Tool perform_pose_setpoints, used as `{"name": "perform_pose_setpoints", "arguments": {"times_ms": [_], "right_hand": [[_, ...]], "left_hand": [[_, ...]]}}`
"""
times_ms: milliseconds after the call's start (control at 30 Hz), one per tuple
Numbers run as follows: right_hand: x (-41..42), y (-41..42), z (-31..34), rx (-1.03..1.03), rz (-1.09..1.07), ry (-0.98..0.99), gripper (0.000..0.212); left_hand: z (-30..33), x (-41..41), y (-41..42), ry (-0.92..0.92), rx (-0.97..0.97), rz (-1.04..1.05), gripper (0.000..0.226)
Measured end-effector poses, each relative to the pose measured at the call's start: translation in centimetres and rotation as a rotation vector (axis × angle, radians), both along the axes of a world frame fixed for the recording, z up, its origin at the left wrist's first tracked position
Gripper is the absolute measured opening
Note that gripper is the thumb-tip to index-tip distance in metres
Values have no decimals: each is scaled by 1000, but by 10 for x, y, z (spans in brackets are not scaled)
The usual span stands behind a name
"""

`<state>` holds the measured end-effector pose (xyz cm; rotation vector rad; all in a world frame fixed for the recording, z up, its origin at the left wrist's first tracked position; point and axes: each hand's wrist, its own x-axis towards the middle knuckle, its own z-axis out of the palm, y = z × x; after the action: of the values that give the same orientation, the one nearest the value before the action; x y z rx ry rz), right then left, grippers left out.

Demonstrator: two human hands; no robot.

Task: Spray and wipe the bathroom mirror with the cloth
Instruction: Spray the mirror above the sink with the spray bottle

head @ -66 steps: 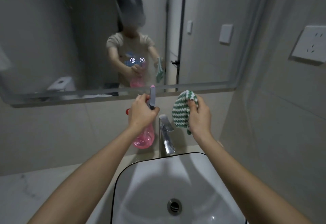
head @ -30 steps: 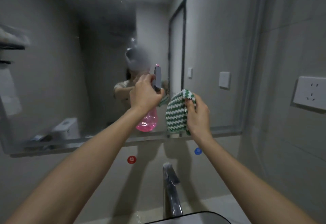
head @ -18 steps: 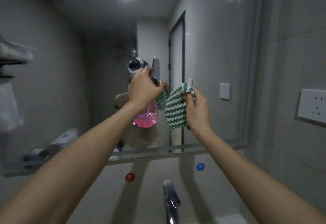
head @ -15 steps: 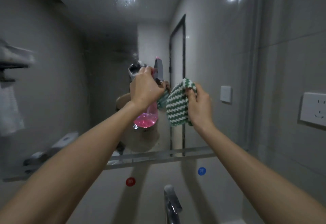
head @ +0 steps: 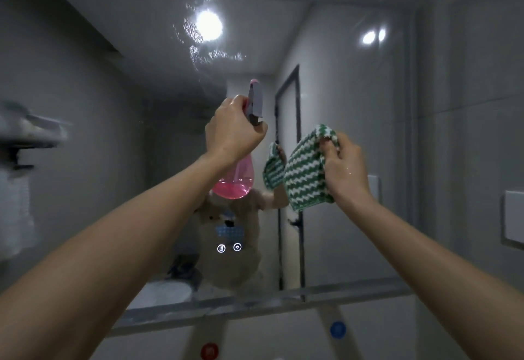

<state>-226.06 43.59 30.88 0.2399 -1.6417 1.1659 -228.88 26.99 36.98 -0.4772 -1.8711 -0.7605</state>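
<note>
The bathroom mirror [head: 348, 121] fills the wall ahead, and spray droplets [head: 198, 45] speckle its upper middle. My left hand [head: 231, 130] grips the neck and trigger of a pink spray bottle [head: 236, 181], held upright with its grey nozzle near the glass. My right hand [head: 344, 167] holds a bunched green-and-white zigzag cloth [head: 304, 175] just right of the bottle, close to the mirror. Whether the cloth touches the glass cannot be told. Both arms are raised and reflected in the mirror.
The mirror's lower frame ledge [head: 255, 306] runs below my arms. Red [head: 209, 351] and blue [head: 337, 330] round stickers sit on the wall under it. A white wall plate [head: 513, 218] is at the right edge, and a blurred towel rack [head: 25, 133] shows at the left.
The view tilted upward, so the sink and tap left the frame. Both hands rose higher against the mirror with bottle and cloth. Droplets now show on the upper glass.
</note>
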Motion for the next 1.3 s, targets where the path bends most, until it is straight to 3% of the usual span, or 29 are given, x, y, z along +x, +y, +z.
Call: {"name": "perform_pose_setpoints", "arguments": {"times_ms": [267,400,500,800,1000,1300], "right_hand": [[3,6,-8,-28,21,-32,16],[15,15,-13,-29,-52,-44,17],[29,25,-19,-43,-89,-34,18],[68,73,-47,-80,-252,-51,14],[76,111,-63,-145,-193,-52,12],[69,191,-60,-143,-72,-82,14]], "left_hand": [[6,3,14,32,-183,48,19],[5,0,23,20,-188,-7,18],[1,-1,31,13,-171,-104,31],[-22,7,76,-3,-131,-257,32],[-27,11,126,-35,-168,-260,33],[-15,-1,215,-73,-30,-170,28]]}}
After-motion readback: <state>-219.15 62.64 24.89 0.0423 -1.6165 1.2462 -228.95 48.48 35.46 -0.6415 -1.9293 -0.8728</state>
